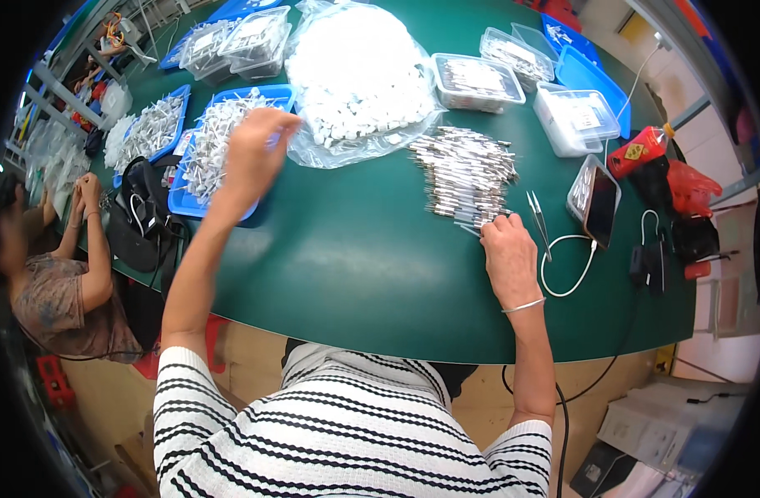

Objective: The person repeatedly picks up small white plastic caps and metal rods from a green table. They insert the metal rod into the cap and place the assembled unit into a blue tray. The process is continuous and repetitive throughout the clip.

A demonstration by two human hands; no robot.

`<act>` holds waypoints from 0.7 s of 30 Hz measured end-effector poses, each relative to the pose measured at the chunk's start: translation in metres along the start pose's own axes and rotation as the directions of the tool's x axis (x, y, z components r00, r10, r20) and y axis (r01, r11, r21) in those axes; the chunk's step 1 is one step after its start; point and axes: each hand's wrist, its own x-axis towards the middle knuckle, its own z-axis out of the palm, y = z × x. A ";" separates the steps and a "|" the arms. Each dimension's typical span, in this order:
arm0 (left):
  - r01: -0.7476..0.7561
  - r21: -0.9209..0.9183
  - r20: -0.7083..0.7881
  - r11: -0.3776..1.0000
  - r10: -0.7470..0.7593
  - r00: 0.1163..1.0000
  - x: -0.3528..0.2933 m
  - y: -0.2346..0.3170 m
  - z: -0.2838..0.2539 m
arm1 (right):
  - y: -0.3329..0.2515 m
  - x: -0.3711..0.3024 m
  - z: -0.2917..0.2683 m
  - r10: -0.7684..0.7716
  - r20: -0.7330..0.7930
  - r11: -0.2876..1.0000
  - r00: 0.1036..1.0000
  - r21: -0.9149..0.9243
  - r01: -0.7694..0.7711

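My left hand [260, 153] is raised above the right end of a blue tray [181, 205] heaped with small white stemmed parts [207, 158]. Its fingers point toward a clear plastic bag [330, 156] of small white caps [355, 116]; motion blurs them, so whether they hold anything is unclear. At the near end of a stacked pile of thin metal-tipped rods [467, 170], my right hand [511, 253] rests with its fingers curled down. What those fingertips pinch is hidden. Metal tweezers [538, 217] lie just right of that hand.
Clear boxes of parts [477, 81] stand at the back. On the right are a phone [601, 214] with a looped white cable [554, 290] and a red bottle [640, 151]. A black bag [143, 203] lies at left, near another person [73, 282] working there.
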 end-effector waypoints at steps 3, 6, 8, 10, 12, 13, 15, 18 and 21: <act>-0.181 -0.139 0.161 0.974 0.203 0.966 0.016 0.026 0.060 | 0.002 -0.001 0.001 -0.036 0.001 0.999 0.999 -0.029 0.036; -0.246 -0.154 0.244 0.957 0.278 0.929 0.027 0.023 0.117 | 0.004 -0.003 -0.003 -0.004 -0.080 0.994 0.997 0.107 0.013; -0.154 -0.141 0.316 0.978 0.192 0.929 0.029 0.016 0.144 | 0.004 0.003 -0.004 0.036 -0.165 0.964 0.986 0.267 0.010; -0.175 -0.092 0.350 0.980 0.197 0.916 0.024 -0.013 0.160 | -0.002 0.009 0.001 0.077 -0.193 0.875 0.978 0.484 0.026; -0.178 -0.167 0.309 0.970 0.223 0.925 0.030 -0.007 0.159 | -0.007 0.014 0.005 0.110 -0.232 0.825 0.966 0.564 0.041; -0.165 -0.171 0.337 0.971 0.215 0.917 0.030 -0.008 0.156 | -0.010 0.018 0.003 0.084 -0.265 0.788 0.961 0.608 0.099; -0.097 -0.194 0.399 0.976 0.168 0.901 0.035 0.003 0.155 | -0.012 0.020 0.007 0.151 -0.358 0.736 0.921 0.663 0.137; 0.029 -0.267 0.404 0.963 0.084 0.911 0.027 0.032 0.139 | -0.013 0.019 0.007 0.236 -0.454 0.676 0.859 0.712 0.190; 0.283 -0.382 0.425 0.880 -0.105 0.899 -0.016 0.066 0.106 | -0.014 0.016 -0.001 0.372 -0.366 0.479 0.853 0.863 0.161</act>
